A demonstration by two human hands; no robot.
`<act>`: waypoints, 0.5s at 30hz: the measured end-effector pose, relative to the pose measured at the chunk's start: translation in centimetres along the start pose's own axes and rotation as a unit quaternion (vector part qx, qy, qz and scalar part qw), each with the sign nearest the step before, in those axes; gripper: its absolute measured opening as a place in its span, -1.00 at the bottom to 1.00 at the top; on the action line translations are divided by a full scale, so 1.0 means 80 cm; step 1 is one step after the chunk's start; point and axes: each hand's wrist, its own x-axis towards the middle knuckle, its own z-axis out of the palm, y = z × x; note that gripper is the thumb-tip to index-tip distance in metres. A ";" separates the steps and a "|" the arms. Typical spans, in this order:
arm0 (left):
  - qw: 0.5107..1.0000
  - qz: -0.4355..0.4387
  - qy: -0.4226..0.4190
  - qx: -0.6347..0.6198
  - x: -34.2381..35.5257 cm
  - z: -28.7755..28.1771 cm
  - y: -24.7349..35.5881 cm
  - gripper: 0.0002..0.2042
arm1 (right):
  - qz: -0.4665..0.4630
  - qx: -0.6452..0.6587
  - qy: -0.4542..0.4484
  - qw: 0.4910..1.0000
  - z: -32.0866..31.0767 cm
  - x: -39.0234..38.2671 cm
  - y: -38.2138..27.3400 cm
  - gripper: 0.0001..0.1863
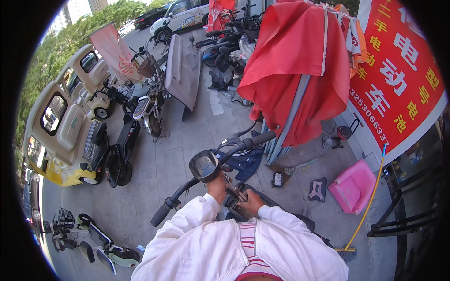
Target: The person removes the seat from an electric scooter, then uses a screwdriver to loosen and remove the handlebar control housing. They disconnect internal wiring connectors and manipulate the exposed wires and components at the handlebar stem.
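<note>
Just below me stands an electric scooter, its handlebar (pixel 235 150) running diagonally between two black grips, with a round dark display (pixel 204 165) at the middle. My left hand (pixel 216 188) is closed right under the display, against the steering column. Beside it, to the right, my right hand (pixel 251 202) is closed over the dark front body of the scooter (pixel 233 205). Slim metal pieces (pixel 229 185) show between the two hands. Whether they are a tool or scooter parts I cannot make out. Both fingertips are partly hidden.
A folded red canopy (pixel 295 61) on metal poles stands ahead. At right are a pink child's armchair (pixel 354 187), a yellow-handled broom (pixel 370 201) and a red banner (pixel 398 65). Parked scooters (pixel 150 110) and a beige three-wheeler (pixel 65 126) stand left.
</note>
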 end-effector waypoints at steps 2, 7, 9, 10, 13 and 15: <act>1.000 -0.009 -0.025 -0.005 0.001 -0.004 0.001 -0.88 | 0.018 0.004 -0.004 1.000 -0.005 -0.004 -0.007 -0.49; 0.998 -0.015 -0.068 0.001 0.003 -0.010 0.000 -0.89 | 0.005 -0.028 -0.006 1.000 -0.007 -0.010 -0.004 -0.51; 0.997 -0.004 -0.080 0.014 0.000 -0.012 -0.001 -0.89 | 0.000 -0.020 -0.014 1.000 -0.009 -0.015 -0.007 -0.52; 0.996 0.001 -0.086 0.021 -0.001 -0.013 -0.001 -0.89 | -0.006 -0.007 -0.019 1.000 -0.010 -0.018 -0.008 -0.53; 0.994 -0.012 -0.103 0.045 -0.004 -0.017 -0.007 -0.87 | -0.036 0.039 -0.013 0.999 -0.007 -0.029 0.000 -0.54; 0.991 -0.009 -0.131 0.031 -0.008 -0.018 -0.014 -0.86 | -0.040 0.063 -0.013 0.997 -0.007 -0.032 0.018 -0.54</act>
